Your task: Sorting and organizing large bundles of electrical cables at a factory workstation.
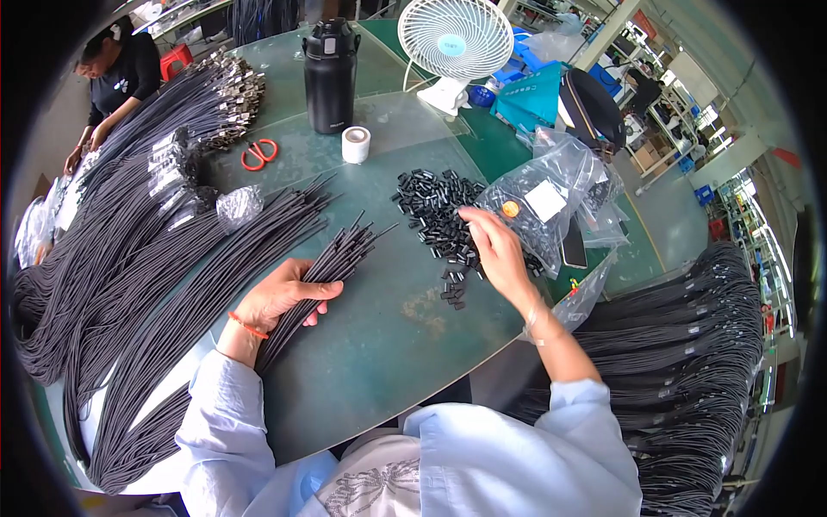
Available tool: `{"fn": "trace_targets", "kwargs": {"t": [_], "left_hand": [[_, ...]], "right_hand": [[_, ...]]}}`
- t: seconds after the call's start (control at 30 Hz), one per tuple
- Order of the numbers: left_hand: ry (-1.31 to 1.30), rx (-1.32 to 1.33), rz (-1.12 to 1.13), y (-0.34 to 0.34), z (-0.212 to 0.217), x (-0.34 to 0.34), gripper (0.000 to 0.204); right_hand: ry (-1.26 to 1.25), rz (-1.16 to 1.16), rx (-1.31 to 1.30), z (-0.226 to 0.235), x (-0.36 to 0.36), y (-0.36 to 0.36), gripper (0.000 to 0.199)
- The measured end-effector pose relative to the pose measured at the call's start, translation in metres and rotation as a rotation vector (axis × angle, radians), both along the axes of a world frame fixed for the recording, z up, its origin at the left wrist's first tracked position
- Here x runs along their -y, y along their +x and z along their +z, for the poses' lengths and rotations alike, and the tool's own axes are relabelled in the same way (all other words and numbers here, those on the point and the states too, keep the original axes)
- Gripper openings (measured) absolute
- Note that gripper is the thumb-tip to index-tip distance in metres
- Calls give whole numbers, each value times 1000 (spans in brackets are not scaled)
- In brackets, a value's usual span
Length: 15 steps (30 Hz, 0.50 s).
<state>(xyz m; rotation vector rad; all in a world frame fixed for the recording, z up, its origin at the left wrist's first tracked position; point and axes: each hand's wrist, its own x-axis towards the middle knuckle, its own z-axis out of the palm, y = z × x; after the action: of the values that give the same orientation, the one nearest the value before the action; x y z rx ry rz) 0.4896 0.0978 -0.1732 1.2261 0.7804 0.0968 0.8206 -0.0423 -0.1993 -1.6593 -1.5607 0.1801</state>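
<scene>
Nearest, pale blue sleeves [226, 414] rising from the lower edge, forearms spread over a green table [388, 345]. Left hand [280, 295], orange band at the wrist, closed around a bundle of thin black cables [332, 258], fingers wrapped over the top, cable tips fanning out toward the upper right. Right hand [497, 250] resting palm down at the edge of a pile of small black plastic sleeves [438, 215], fingertips curled among the pieces; whether any piece is pinched, impossible to tell. A few stray pieces lying just below the pile, near the wrist.

Just beside the right hand, a clear plastic bag [547, 202] holding more of the same black pieces. Off the right table edge, a thick hanging mass of black cables [689, 345]. To the left, long heaps of black cables [129, 284] sweeping across the table toward the lower edge.

Farther up: red-handled scissors [259, 153], a white tape roll [355, 144], a tall black bottle [331, 76], and a white desk fan [455, 39] on its stand. At the far left rim, another person in a black top [125, 73] bent over the cable ends.
</scene>
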Motion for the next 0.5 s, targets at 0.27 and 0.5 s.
{"fn": "trace_targets", "kwargs": {"t": [0.27,0.5], "left_hand": [[-59,77,7,5,-12,6,26],[-102,95,41,0,-18,5,27]], "right_hand": [[-30,123,307,-23,-153,27,36],[-372,394,50,-22,-166,24,30]]}}
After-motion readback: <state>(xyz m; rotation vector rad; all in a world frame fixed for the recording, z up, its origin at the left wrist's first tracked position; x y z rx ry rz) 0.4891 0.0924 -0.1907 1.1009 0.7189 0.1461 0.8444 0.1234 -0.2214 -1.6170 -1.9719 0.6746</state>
